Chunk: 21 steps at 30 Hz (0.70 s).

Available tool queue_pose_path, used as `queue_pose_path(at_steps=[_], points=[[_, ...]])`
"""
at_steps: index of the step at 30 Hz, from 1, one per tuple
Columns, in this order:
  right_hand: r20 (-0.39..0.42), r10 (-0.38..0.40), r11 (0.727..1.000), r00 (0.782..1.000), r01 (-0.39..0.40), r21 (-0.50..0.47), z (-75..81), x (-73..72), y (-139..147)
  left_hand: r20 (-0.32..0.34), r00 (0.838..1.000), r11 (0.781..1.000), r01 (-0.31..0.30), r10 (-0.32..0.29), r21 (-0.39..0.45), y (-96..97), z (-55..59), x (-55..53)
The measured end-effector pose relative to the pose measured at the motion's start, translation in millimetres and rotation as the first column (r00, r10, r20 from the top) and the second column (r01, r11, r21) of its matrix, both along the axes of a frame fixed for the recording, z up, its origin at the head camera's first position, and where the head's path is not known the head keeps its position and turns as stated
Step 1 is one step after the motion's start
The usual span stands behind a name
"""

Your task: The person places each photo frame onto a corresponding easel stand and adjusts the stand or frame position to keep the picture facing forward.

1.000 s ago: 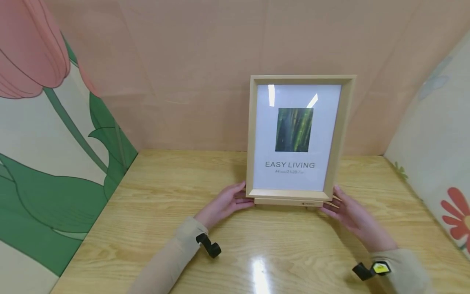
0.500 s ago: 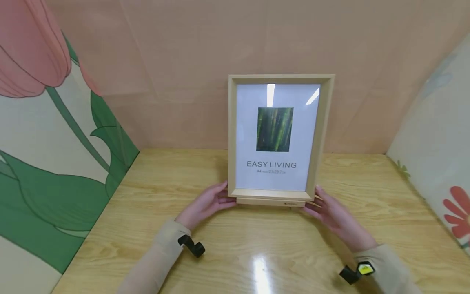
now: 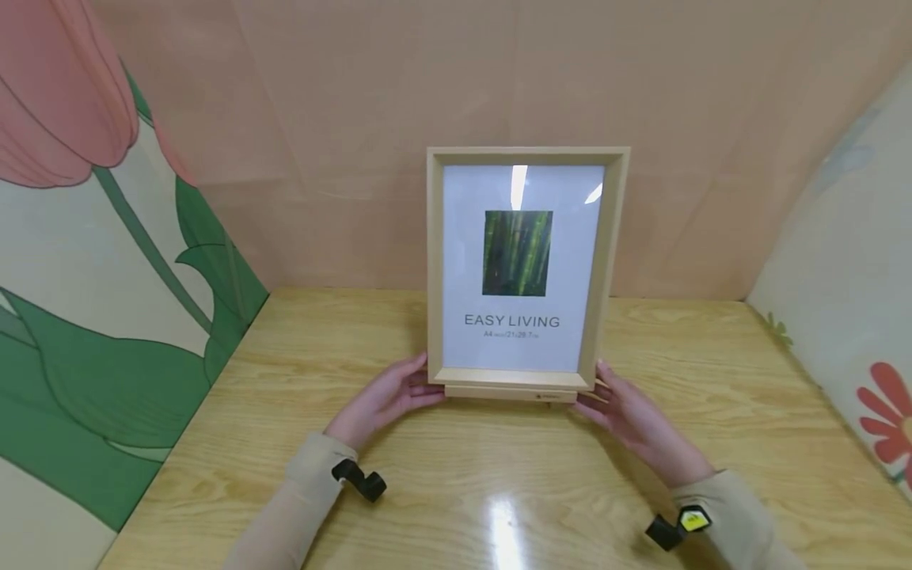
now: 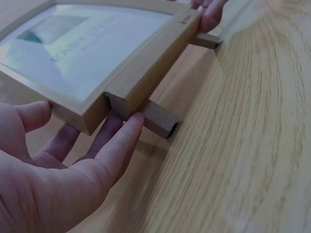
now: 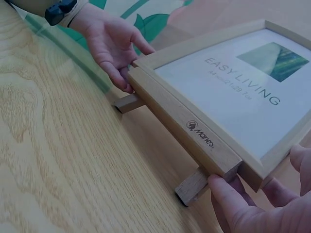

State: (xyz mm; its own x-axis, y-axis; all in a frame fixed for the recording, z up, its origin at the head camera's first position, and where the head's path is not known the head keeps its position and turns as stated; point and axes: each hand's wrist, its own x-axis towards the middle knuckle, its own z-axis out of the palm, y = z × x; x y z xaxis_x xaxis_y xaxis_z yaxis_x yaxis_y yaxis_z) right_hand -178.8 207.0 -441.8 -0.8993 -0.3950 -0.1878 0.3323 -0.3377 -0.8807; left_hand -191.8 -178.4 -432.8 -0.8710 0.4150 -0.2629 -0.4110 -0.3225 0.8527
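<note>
A light wooden picture frame [image 3: 435, 269] leans upright on the ledge of a small wooden tabletop easel [image 3: 499, 392]. Behind its glass is a white sheet with a green bamboo picture and the words EASY LIVING. My left hand [image 3: 385, 400] holds the left end of the ledge, thumb against the frame's lower corner. At the other end, my right hand [image 3: 634, 419] grips the ledge the same way, fingertips at its underside. Two short feet of the easel jut forward in both wrist views, one a front foot [image 5: 194, 187] beside my right fingertips. The easel's back is hidden.
All of this stands on a wood-grain table [image 3: 342, 332]. A pink backdrop [image 3: 342, 158] rises behind it. Side panels carry a printed tulip [image 3: 64, 95] on the left and a red flower [image 3: 887, 419] on the right.
Both hands have moved left across the table, carrying the easel and frame along between them. The shift is larger in the first half second than in the second.
</note>
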Motion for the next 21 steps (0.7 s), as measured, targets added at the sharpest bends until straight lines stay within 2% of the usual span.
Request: queue_pose_path(at_steps=[3, 4, 12, 15, 17, 19, 21], points=[[0.017, -0.087, 0.995, 0.996, 0.086, 0.051, 4.8, 4.1, -12, -0.001, 1.000, 1.000, -0.006, 0.006, 0.001, -0.6, 0.6, 0.2], [0.015, -0.085, 0.995, 0.996, 0.084, 0.046, 4.8, 4.2, -12, -0.006, 1.000, 1.000, -0.004, 0.004, -0.003, -0.7, 0.4, 0.1], [0.009, -0.022, 1.000, 1.000, 0.022, 0.004, 1.9, 1.8, -6, -0.019, 1.000, 1.000, 0.022, -0.022, -0.018, -1.8, 2.5, 0.4], [-0.022, 0.036, 0.999, 0.999, -0.037, -0.020, 1.8, -0.9, -1, -0.043, 0.998, 0.997, 0.046, -0.049, -0.068, -4.4, 5.5, 1.0], [-0.035, 0.067, 0.997, 0.997, -0.068, -0.024, 3.7, -3.1, 7, -0.070, 0.996, 0.988, 0.054, -0.064, -0.145, -7.7, 8.6, 0.3], [-0.087, 0.092, 0.994, 0.992, -0.086, 0.074, 8.1, -5.9, 19, -0.125, 0.989, 0.965, 0.046, -0.080, -0.258, -13.9, 11.7, -3.1], [-0.178, 0.105, 0.965, 0.978, -0.056, 0.256, 14.4, -9.6, 33, -0.181, 0.980, 0.932, 0.006, -0.077, -0.362, -21.1, 16.9, -8.6]])
